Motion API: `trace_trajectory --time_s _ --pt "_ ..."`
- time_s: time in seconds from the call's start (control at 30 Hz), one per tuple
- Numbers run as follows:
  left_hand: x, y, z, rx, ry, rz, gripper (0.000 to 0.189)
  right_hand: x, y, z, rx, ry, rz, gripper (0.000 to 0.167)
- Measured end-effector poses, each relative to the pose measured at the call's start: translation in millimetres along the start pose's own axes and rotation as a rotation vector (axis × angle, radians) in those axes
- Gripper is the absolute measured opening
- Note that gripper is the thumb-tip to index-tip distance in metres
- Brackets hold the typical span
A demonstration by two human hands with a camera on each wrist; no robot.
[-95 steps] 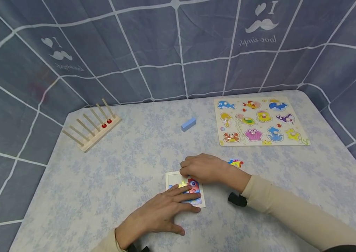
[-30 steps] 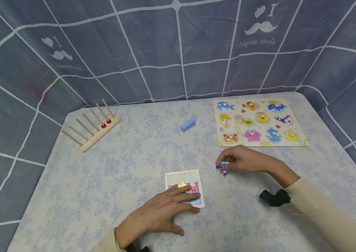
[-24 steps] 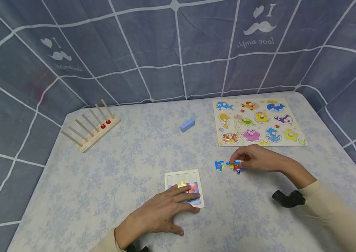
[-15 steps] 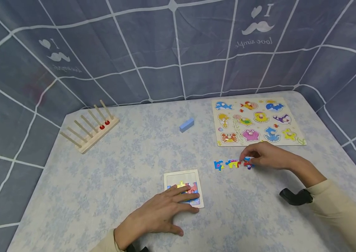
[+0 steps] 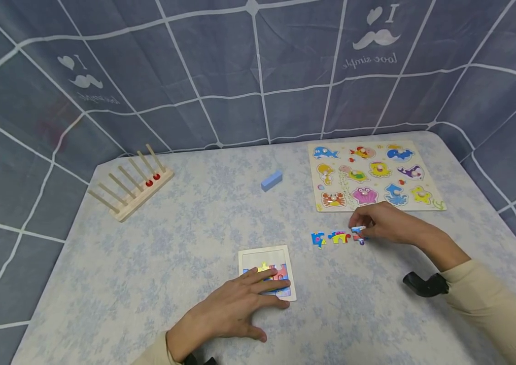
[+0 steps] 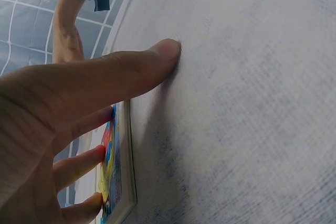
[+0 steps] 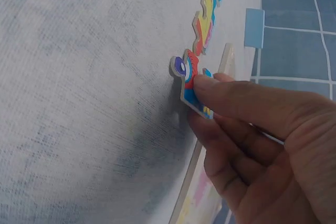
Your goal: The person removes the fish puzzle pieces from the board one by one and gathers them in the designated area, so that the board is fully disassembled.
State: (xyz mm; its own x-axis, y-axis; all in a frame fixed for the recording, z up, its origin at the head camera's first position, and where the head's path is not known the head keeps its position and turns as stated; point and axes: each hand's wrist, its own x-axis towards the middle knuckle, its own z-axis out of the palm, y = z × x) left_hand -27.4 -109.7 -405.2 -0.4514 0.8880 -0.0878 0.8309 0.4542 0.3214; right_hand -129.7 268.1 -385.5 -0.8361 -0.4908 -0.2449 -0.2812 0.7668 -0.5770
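My left hand (image 5: 239,304) lies with spread, straight fingers across a small jigsaw frame (image 5: 241,258), partly covering the joined pieces in its lower half. In the left wrist view its fingertips rest on the colourful pieces (image 6: 107,174), the thumb on the tablecloth. Between thumb and fingers my right hand (image 5: 390,223) pinches a red and blue jigsaw piece (image 7: 190,80) with a purple eye-like knob, tilted close over the table. Just left of it lie a yellow and red jigsaw piece (image 5: 340,237) and a blue jigsaw piece (image 5: 318,239) in a row.
A sea-animal peg puzzle board (image 5: 381,175) lies at the back right, just behind my right hand. Further left are a blue block (image 5: 272,181) and a wooden peg rack (image 5: 141,200) with two red beads. Grey curtain walls (image 5: 221,66) border the table.
My right hand has gone from the frame to the loose pieces, spreading them into a row toward the right, and now tilts the red and blue piece. The left hand stays put.
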Motion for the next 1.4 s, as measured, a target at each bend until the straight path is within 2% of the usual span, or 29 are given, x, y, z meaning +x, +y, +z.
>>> trace_trajectory --time_s 0.3,0.5,0.8,1.0,1.1,1.2,1.27,1.4 --pt "1.0 0.4 0.1 0.040 -0.006 0.010 0.066 -0.9 2 4 -0.026 0.041 0.008 0.015" --pt "-0.4 -0.1 3.3 0.060 0.015 0.026 0.067 -0.4 3 7 -0.034 0.044 0.026 0.013" --pt "-3.4 -0.6 6.7 0.009 0.023 0.029 0.066 1.1 1 6 -0.084 0.049 0.028 0.015" --pt "-4.8 -1.4 9.7 0.015 0.051 0.036 0.067 5.0 -12 7 -0.151 0.105 0.012 0.016" --pt "-5.4 -2.5 9.6 0.007 0.043 0.035 0.067 9.2 -29 13 -0.168 0.142 -0.032 0.015" --pt "-5.7 -3.7 9.6 0.003 0.044 0.040 0.067 15.4 -52 28 -0.146 0.152 -0.123 0.012" --pt "-5.8 -4.4 9.8 -0.003 0.050 0.045 0.067 20.2 -67 41 -0.112 0.131 -0.201 0.011" --pt "-5.8 -5.7 10.3 -0.025 0.054 0.060 0.068 30.1 -93 69 -0.030 0.035 -0.333 0.010"
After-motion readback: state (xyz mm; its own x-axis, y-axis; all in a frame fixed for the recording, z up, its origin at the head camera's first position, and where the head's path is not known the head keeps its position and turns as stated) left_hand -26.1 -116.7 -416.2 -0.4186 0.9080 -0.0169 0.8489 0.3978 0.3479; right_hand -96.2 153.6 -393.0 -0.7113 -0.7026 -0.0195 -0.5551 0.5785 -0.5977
